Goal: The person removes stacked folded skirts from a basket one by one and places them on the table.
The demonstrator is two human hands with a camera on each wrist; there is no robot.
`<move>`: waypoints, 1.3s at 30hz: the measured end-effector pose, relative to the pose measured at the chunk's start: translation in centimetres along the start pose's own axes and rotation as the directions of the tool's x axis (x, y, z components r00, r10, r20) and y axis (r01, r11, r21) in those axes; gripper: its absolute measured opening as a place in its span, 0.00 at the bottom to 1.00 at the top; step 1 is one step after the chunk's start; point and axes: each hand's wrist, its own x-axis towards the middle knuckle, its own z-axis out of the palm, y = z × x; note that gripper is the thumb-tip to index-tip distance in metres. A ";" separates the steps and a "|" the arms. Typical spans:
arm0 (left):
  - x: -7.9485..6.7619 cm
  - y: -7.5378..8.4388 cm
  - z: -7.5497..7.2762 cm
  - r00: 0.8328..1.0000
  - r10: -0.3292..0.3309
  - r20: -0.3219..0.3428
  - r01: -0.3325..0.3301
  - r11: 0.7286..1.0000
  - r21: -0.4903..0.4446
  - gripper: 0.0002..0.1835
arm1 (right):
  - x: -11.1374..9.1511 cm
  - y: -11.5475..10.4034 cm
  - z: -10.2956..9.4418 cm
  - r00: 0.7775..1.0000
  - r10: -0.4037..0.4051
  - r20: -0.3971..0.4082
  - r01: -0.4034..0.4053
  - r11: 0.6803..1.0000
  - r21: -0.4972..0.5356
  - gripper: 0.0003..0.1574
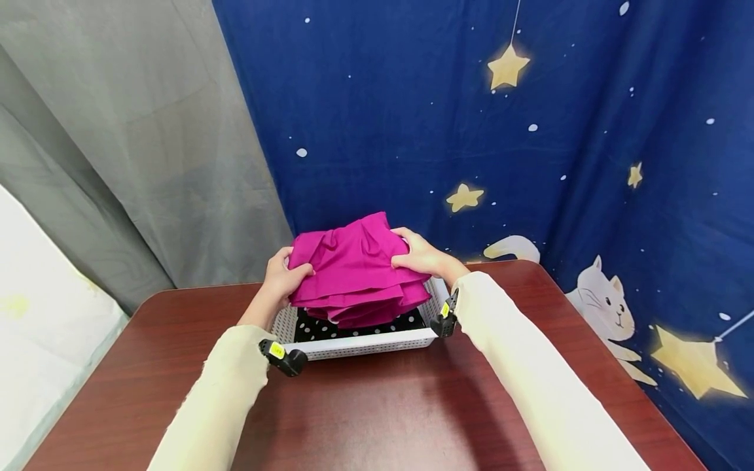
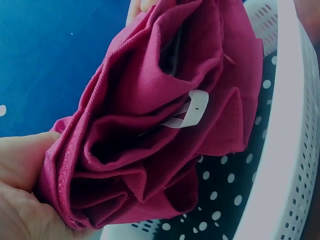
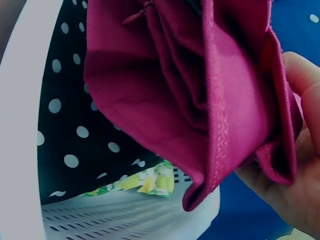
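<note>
A folded magenta garment [image 1: 353, 261] is held between both hands above a white plastic basket [image 1: 371, 345]. My left hand [image 1: 284, 275] grips its left side, thumb on top and fingers at the outer edge. On the opposite side my right hand [image 1: 421, 255] pinches the folds, its thumb on the upper face. Several layers hang loosely, and a small white label [image 2: 197, 109] sticks out among them in the left wrist view. A magenta zip pull [image 3: 134, 18] shows in the right wrist view. Black cloth with white dots [image 3: 70, 100] lies inside the basket under the garment.
Beside the dotted cloth, a yellow and green patterned cloth [image 3: 150, 181] shows in the basket. The basket stands on a reddish-brown table [image 1: 365, 412] near its back edge. Behind hang a blue star-printed curtain [image 1: 400, 118] and a grey curtain [image 1: 159, 150].
</note>
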 end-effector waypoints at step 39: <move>-6.3 5.0 -3.2 0.988 0.132 0.079 -0.124 0.988 -0.097 0.24 | -6.7 -6.4 -1.9 1.000 0.006 -0.025 0.003 0.928 0.373 0.44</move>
